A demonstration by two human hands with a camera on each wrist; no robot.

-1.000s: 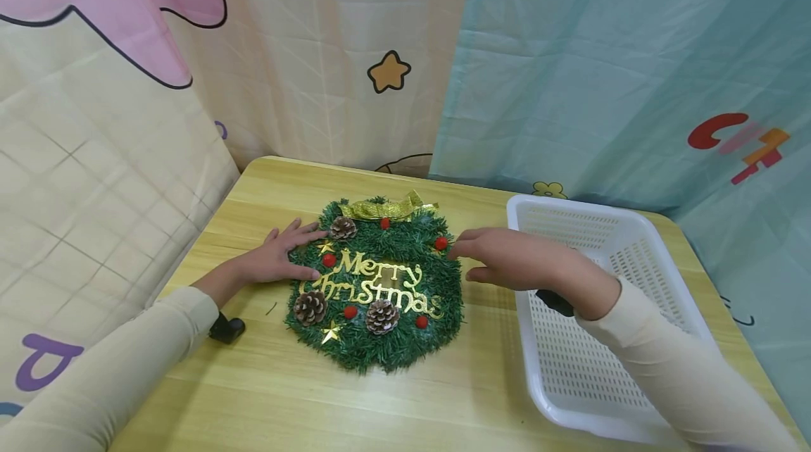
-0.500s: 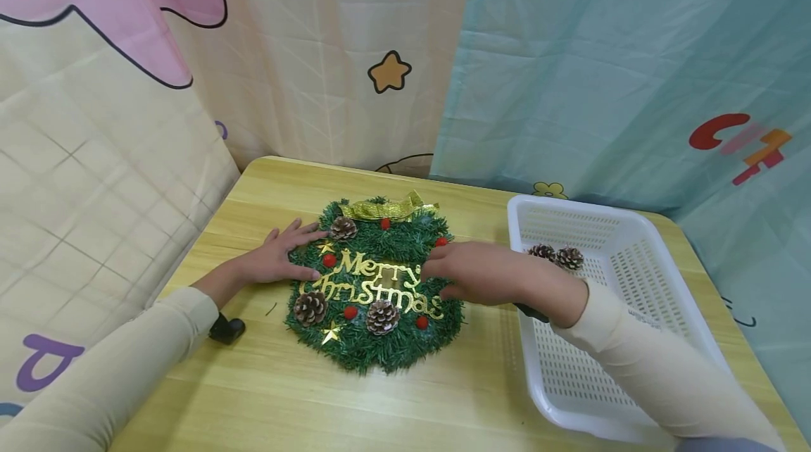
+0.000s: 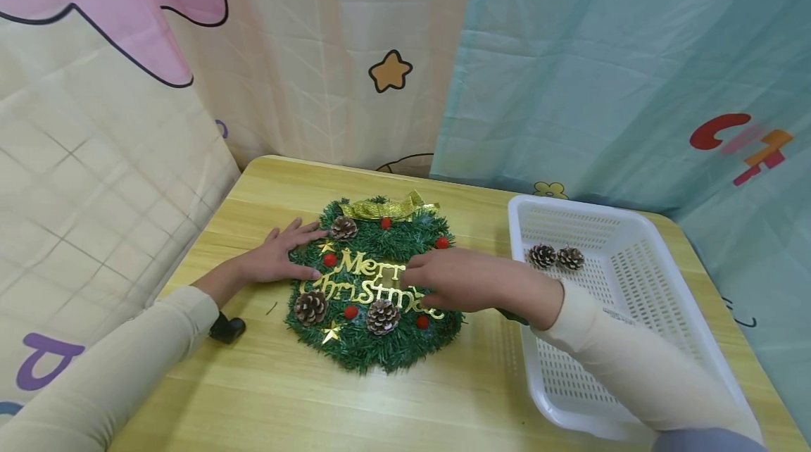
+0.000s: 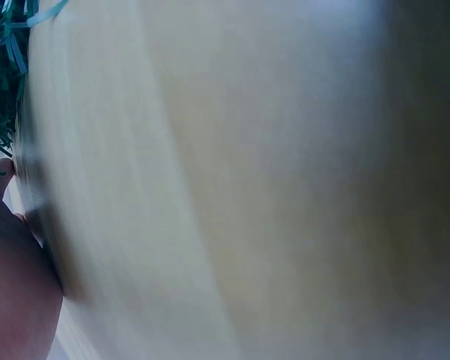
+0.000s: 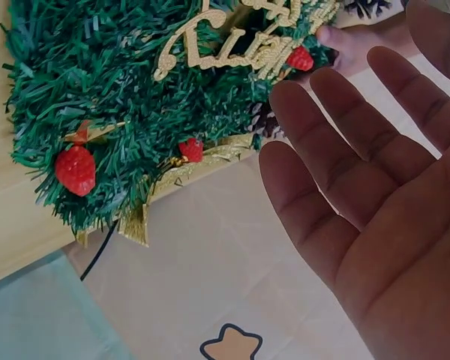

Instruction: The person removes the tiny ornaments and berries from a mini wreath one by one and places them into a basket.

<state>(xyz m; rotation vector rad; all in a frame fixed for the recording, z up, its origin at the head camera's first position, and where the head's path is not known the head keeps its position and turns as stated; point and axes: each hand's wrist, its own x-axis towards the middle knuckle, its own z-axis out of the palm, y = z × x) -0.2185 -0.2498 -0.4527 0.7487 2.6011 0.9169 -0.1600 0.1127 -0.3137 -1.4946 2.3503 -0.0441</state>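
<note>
A green Christmas wreath (image 3: 361, 355) lies flat on the table, with gold "Merry Christmas" lettering (image 3: 355, 265) across its middle. Pine cones (image 3: 383, 317), red berries (image 3: 351, 312) and gold stars (image 3: 331, 333) decorate it, and a gold ribbon (image 3: 380, 210) sits at its top. My left hand (image 3: 277, 255) rests at the wreath's left edge with fingers spread, the thumb by the lettering. Over the right part of the lettering is my right hand (image 3: 469, 279), covering some letters. The right wrist view shows its fingers (image 5: 337, 157) extended and slightly bent, with nothing in them.
A white plastic basket (image 3: 529, 374) stands on the table's right side, holding two pine cones (image 3: 556, 257) near its back left corner. My right forearm crosses over it. Patterned curtains (image 3: 545, 72) hang behind and beside the wooden table (image 3: 393, 410).
My right hand has moved left from the wreath's right edge to above the lettering, uncovering the two pine cones in the basket. My left hand has stayed in place.
</note>
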